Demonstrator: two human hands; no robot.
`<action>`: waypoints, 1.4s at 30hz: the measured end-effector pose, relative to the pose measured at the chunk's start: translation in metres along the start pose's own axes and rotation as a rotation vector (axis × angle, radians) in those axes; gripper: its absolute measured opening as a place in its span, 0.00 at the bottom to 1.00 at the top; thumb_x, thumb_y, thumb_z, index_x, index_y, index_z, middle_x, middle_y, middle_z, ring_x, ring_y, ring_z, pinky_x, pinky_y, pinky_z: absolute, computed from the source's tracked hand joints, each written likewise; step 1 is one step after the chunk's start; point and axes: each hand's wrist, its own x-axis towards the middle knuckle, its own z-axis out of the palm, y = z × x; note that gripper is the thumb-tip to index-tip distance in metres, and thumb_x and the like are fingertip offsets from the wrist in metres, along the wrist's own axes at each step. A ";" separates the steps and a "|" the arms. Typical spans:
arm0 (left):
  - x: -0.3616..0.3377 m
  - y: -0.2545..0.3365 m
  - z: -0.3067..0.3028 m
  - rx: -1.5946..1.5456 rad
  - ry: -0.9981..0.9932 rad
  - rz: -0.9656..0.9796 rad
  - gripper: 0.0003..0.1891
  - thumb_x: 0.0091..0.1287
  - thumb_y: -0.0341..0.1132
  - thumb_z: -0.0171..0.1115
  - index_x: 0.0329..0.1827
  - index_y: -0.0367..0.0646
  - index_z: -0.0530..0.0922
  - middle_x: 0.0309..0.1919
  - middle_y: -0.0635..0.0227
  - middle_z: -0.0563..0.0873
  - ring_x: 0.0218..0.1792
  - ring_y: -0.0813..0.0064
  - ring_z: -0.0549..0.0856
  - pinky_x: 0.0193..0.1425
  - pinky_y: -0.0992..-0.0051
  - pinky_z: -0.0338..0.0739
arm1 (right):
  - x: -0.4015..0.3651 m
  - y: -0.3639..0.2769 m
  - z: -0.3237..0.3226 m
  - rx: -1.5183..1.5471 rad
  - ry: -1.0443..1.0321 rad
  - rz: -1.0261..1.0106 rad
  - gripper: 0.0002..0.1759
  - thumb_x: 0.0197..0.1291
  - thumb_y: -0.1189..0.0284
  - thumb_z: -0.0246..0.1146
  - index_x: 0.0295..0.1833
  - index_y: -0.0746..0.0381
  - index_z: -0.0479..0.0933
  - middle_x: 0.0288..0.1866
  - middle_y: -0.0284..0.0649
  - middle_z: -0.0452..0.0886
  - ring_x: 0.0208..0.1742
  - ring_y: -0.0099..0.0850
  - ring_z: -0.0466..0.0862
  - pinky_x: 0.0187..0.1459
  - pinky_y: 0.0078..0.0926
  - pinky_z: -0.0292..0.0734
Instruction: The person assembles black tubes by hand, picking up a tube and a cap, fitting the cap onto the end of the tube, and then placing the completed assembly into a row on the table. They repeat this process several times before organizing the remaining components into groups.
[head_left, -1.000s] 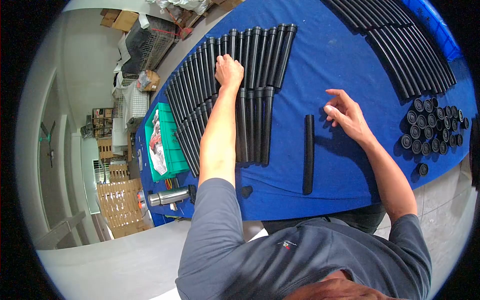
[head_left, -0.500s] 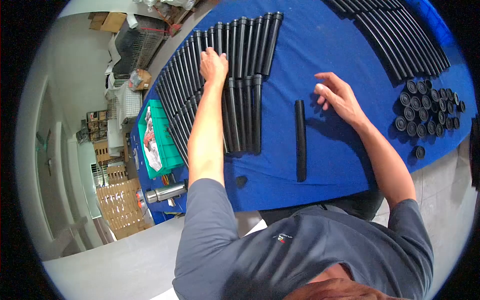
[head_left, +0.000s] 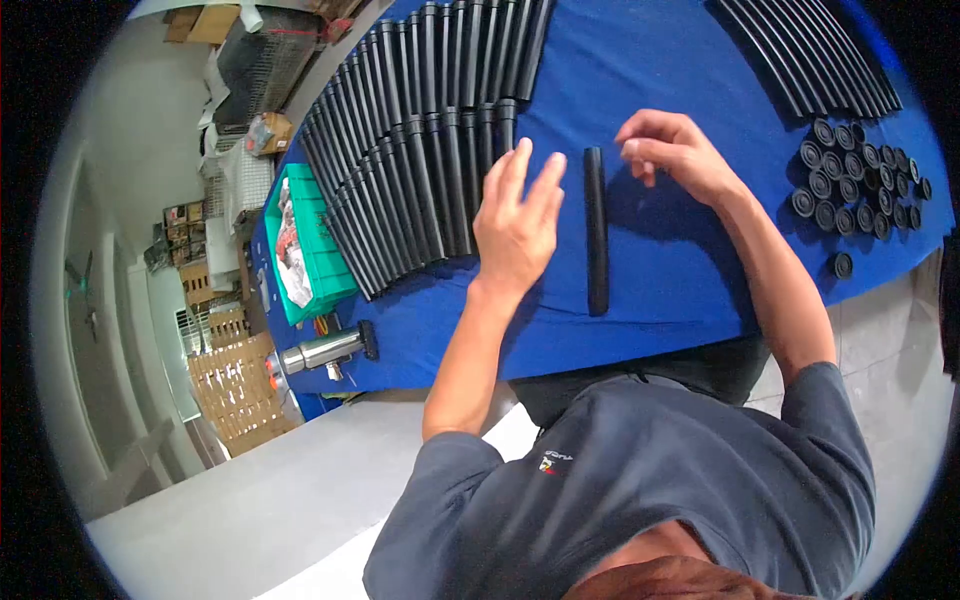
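A single black tube (head_left: pixel 597 240) lies lengthwise on the blue cloth between my hands. To its left is my left hand (head_left: pixel 515 215), its fingers stretched and spread, with nothing in it. It hovers beside the lower row of black tubes with collared caps (head_left: pixel 435 190); a longer row (head_left: pixel 425 60) lies behind these. My right hand (head_left: pixel 680 158) is raised to the right of the single tube, not touching it. Its fingers are loosely bent and apart, and I see nothing held in them.
Plain black tubes (head_left: pixel 805 55) lie side by side at the far right. Nearer, several round black caps (head_left: pixel 845 190) are grouped, with one cap (head_left: pixel 842 264) apart by the edge. A green bin (head_left: pixel 325 255) with bagged items and a steel flask (head_left: pixel 325 350) are at left.
My left hand has come away from the capped tubes, back and to the right, and its fingers have spread. My right hand stays near the same place. The view has tilted slightly.
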 end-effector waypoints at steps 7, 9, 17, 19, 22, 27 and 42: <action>0.007 0.028 -0.005 0.124 -0.210 0.280 0.30 0.66 0.25 0.59 0.72 0.60 0.79 0.73 0.43 0.74 0.72 0.42 0.75 0.71 0.52 0.76 | -0.013 -0.010 0.007 0.136 -0.339 0.124 0.15 0.69 0.69 0.65 0.55 0.67 0.82 0.41 0.37 0.87 0.38 0.23 0.86 0.33 0.21 0.82; 0.016 0.026 -0.010 0.139 -0.249 0.314 0.32 0.65 0.24 0.61 0.73 0.62 0.79 0.74 0.46 0.74 0.74 0.45 0.74 0.74 0.53 0.74 | -0.010 -0.012 0.005 0.220 -0.381 0.147 0.18 0.69 0.67 0.65 0.57 0.68 0.82 0.43 0.40 0.88 0.40 0.25 0.88 0.34 0.22 0.84; 0.043 0.029 -0.008 0.237 -0.404 0.478 0.26 0.65 0.27 0.61 0.67 0.58 0.83 0.76 0.51 0.72 0.78 0.50 0.70 0.78 0.51 0.68 | -0.016 -0.013 0.014 0.061 -0.402 0.080 0.15 0.67 0.63 0.69 0.44 0.66 0.84 0.33 0.36 0.85 0.30 0.22 0.84 0.28 0.22 0.79; 0.051 0.032 -0.006 0.251 -0.438 0.525 0.25 0.66 0.28 0.61 0.67 0.57 0.82 0.76 0.51 0.72 0.78 0.50 0.70 0.78 0.50 0.68 | -0.012 -0.004 0.011 0.068 -0.414 0.066 0.14 0.65 0.65 0.71 0.45 0.66 0.84 0.31 0.35 0.84 0.28 0.22 0.83 0.25 0.20 0.76; 0.058 0.035 -0.009 0.277 -0.488 0.556 0.24 0.67 0.28 0.62 0.68 0.55 0.82 0.76 0.51 0.73 0.77 0.50 0.71 0.77 0.53 0.69 | -0.012 0.001 0.010 0.067 -0.412 0.006 0.13 0.65 0.67 0.69 0.45 0.67 0.84 0.31 0.36 0.85 0.28 0.22 0.83 0.26 0.21 0.77; 0.065 0.028 -0.013 0.282 -0.540 0.590 0.26 0.67 0.27 0.63 0.68 0.57 0.83 0.75 0.51 0.74 0.76 0.50 0.72 0.76 0.53 0.71 | -0.009 -0.002 0.011 0.133 -0.448 -0.056 0.14 0.67 0.68 0.66 0.48 0.70 0.84 0.34 0.39 0.86 0.33 0.25 0.86 0.34 0.25 0.83; 0.066 0.026 -0.019 0.263 -0.569 0.624 0.26 0.65 0.27 0.65 0.68 0.53 0.82 0.71 0.48 0.77 0.74 0.49 0.75 0.75 0.54 0.72 | -0.009 0.002 0.014 0.196 -0.458 0.003 0.13 0.67 0.69 0.66 0.46 0.70 0.84 0.38 0.42 0.88 0.34 0.26 0.89 0.35 0.25 0.86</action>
